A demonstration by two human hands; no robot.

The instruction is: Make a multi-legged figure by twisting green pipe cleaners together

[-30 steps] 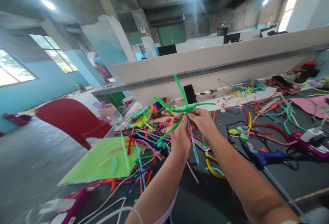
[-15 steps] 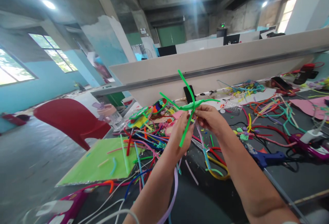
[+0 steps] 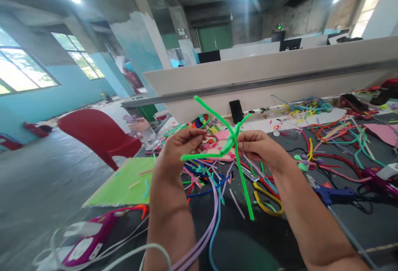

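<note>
A bright green shape of crossed fuzzy stems [image 3: 231,140] hangs above the dark table, with arms stretching in several directions and a thicker wrapped middle. My right hand [image 3: 259,147] pinches it near the crossing from the right. My left hand [image 3: 183,142] is left of the shape, behind one green arm, with fingers curled and thumb near the fingertips; whether it holds anything is hard to make out. Below the crossing lie scissors with yellow handles [image 3: 268,199], and a pink spotted piece [image 3: 226,150] shows behind the green stems.
A green sheet [image 3: 121,186] lies left. Loose coloured stems [image 3: 199,175] pile mid-table. A blue glue gun [image 3: 334,194] and purple power strips [image 3: 85,244] sit at the sides. A black phone [image 3: 236,111] leans on the partition [image 3: 264,69]. A red chair [image 3: 96,132] stands beyond.
My left hand has moved left, away from the crossing. The green shape has turned, its long lower arm now pointing down-right. The camera view has shifted slightly left.
</note>
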